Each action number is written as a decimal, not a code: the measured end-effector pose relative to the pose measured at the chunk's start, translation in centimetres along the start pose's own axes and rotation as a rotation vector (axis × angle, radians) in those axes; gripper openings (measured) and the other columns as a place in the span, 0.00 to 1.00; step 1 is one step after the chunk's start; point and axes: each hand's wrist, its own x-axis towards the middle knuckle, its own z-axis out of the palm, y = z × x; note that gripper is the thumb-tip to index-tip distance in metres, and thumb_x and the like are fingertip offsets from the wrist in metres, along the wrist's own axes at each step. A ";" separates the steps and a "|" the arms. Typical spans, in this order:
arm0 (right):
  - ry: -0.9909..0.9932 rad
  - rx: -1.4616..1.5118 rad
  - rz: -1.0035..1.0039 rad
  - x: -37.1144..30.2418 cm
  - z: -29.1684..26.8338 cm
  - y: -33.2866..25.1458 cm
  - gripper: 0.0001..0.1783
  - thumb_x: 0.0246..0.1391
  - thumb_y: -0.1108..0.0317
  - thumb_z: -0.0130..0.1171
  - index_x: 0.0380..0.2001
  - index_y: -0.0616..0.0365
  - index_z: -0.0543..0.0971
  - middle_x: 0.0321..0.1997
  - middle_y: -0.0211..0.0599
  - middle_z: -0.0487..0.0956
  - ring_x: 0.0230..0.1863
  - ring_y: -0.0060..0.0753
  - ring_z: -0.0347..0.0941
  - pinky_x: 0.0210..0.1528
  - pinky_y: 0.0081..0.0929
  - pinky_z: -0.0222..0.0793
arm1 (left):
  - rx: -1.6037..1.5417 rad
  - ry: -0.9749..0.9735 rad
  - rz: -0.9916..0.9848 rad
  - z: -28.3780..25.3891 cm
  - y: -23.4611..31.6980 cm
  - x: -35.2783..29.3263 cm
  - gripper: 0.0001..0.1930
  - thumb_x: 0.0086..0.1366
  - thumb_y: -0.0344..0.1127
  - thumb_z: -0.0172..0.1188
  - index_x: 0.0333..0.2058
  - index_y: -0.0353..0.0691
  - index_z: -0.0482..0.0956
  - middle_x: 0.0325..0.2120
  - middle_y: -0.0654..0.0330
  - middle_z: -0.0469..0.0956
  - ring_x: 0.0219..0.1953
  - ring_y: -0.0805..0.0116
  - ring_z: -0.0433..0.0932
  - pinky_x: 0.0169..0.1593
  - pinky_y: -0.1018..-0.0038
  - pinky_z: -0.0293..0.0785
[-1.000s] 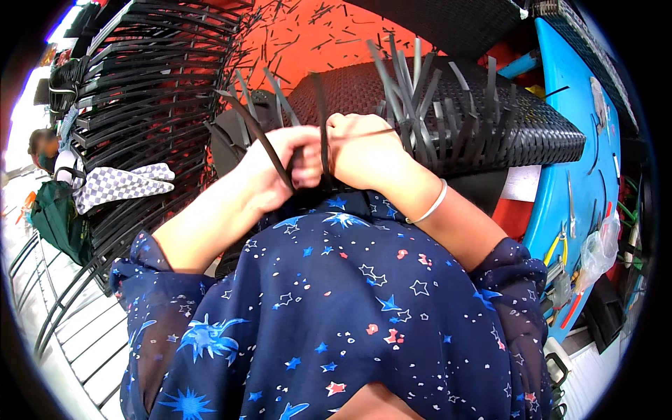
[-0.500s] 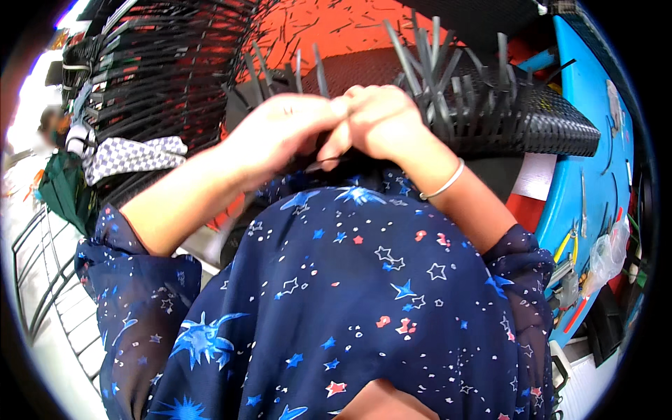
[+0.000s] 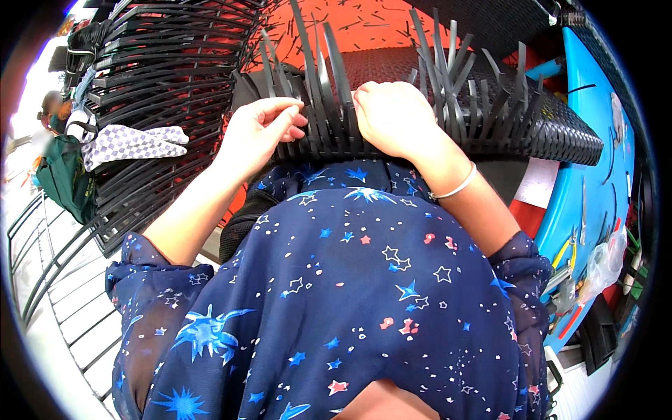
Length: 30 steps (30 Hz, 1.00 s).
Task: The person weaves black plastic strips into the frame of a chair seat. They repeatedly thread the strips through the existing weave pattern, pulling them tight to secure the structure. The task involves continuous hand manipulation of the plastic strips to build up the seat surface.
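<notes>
A black woven panel (image 3: 483,77) lies across in front of me, with several loose flat black strips (image 3: 437,70) standing up from its near edge. My right hand (image 3: 395,115) is closed at that edge, its fingertips against one upright black strip (image 3: 338,66); the back of the hand hides most of the grip. To the left, my left hand (image 3: 260,133) is raised beside the strips, thumb and fingers drawn together in a pinch. Whether anything thin is between them I cannot make out.
Stacked black slatted frames (image 3: 168,84) rise at the left, with a checkered cloth (image 3: 133,145) and a dark green bag (image 3: 66,178) on them. Strip scraps litter a red surface (image 3: 364,24) beyond. A blue table (image 3: 560,224) on the right bears pliers (image 3: 572,253) and a clear plastic bag (image 3: 605,259).
My hands were together over the panel's near edge and have come apart. The left moved left and down, the right slightly right, and upright strips now show between them.
</notes>
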 end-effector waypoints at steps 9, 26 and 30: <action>0.028 0.025 -0.018 0.1 0.2 -0.1 0.21 0.67 0.58 0.44 0.33 0.55 0.84 0.31 0.44 0.83 0.35 0.47 0.82 0.40 0.42 0.75 | 0.049 -0.118 0.081 -0.2 -0.7 0.6 0.11 0.69 0.32 0.61 0.48 0.35 0.82 0.33 0.68 0.81 0.30 0.82 0.76 0.37 0.82 0.75; -0.005 0.092 0.007 -0.2 -0.2 -0.1 0.18 0.66 0.60 0.47 0.35 0.58 0.83 0.32 0.44 0.82 0.35 0.48 0.81 0.42 0.42 0.75 | -0.553 0.006 -0.243 3.1 1.7 2.4 0.16 0.76 0.42 0.49 0.46 0.37 0.80 0.37 0.63 0.80 0.35 0.72 0.79 0.43 0.74 0.78; 0.020 0.111 0.008 -0.3 -0.1 -0.1 0.16 0.65 0.61 0.49 0.37 0.58 0.84 0.33 0.42 0.82 0.36 0.46 0.81 0.44 0.42 0.74 | -0.851 -0.101 -0.390 2.6 2.6 3.0 0.14 0.75 0.44 0.51 0.37 0.40 0.79 0.28 0.66 0.76 0.30 0.73 0.75 0.38 0.76 0.74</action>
